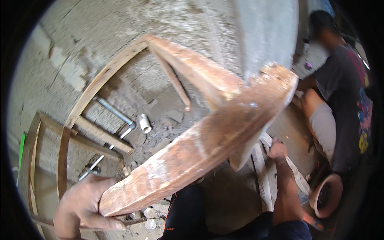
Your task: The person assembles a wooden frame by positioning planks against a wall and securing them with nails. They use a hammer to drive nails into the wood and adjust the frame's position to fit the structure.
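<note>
A thick, weathered wooden beam with whitish patches slants from lower left to upper right in front of me. My left hand is closed around its near left end, thumb along the underside. Beyond the beam's far end, my right hand is closed on a pale, flat, strip-like piece, which shows on both sides of the fist; its exact kind cannot be made out. Under the beam's far part, another board meets it at an angle and runs back toward the wall.
A curved wooden frame leans by the rough wall, with more framing at left. Rubble, a grey pipe and a short white pipe piece lie behind. A co-worker crouches at right, near a round clay-coloured vessel.
</note>
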Tool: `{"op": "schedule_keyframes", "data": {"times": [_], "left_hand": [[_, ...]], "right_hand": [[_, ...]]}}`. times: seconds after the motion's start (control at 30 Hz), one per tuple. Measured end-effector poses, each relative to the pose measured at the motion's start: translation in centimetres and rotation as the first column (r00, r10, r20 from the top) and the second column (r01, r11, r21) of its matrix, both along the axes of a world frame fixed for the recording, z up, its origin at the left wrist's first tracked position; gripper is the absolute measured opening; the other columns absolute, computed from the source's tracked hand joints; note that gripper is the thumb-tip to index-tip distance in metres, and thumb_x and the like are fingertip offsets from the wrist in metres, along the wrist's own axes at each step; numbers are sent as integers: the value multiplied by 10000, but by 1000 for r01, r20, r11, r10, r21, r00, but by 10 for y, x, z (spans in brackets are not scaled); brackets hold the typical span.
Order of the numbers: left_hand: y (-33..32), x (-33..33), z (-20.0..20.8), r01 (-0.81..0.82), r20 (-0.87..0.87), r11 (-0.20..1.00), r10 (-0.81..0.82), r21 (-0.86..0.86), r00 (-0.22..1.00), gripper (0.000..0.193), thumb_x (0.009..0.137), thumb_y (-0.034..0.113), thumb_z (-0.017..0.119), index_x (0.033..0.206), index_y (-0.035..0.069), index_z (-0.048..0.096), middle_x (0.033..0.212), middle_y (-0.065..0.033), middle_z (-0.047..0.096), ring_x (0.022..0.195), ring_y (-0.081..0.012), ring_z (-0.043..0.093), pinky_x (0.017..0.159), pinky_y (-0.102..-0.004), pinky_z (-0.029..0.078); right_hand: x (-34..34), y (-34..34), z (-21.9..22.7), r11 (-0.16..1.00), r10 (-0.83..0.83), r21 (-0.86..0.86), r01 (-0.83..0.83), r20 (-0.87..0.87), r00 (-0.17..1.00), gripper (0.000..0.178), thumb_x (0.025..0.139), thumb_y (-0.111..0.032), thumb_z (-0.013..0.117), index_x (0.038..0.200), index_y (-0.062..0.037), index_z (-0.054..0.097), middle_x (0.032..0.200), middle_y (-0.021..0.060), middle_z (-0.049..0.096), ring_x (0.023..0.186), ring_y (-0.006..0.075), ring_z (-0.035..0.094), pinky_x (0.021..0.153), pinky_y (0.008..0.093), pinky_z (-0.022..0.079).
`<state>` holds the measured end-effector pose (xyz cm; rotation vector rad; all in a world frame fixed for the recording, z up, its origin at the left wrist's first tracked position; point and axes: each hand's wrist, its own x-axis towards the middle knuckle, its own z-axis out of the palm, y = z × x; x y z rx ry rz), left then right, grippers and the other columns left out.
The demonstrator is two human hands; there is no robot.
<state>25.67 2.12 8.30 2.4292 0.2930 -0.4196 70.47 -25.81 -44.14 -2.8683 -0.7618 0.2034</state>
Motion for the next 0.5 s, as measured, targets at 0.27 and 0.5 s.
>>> {"op": "schedule_keyframes", "data": {"times": [0.27,0.5], "left_hand": [[1,1,-1,80,63,992,-74,-101,995,534,818,304,937,1162,-2,665,887,-150,733,777,-362,739,691,-432,557],[1,2,0,100,75,989,-92,-111,993,525,826,292,919,1167,-16,664,880,-161,729,774,-361,737,684,-433,554]], "right_hand": [[5,1,-10,995,35,-99,-29,58,998,592,932,-559,691,1172,-26,598,1093,244,764,1026,410,750,905,499,598],[6,0,-15,996,37,-88,-31,65,997,590,926,-555,704,1183,-35,596,1055,230,774,975,408,765,874,508,607]]}}
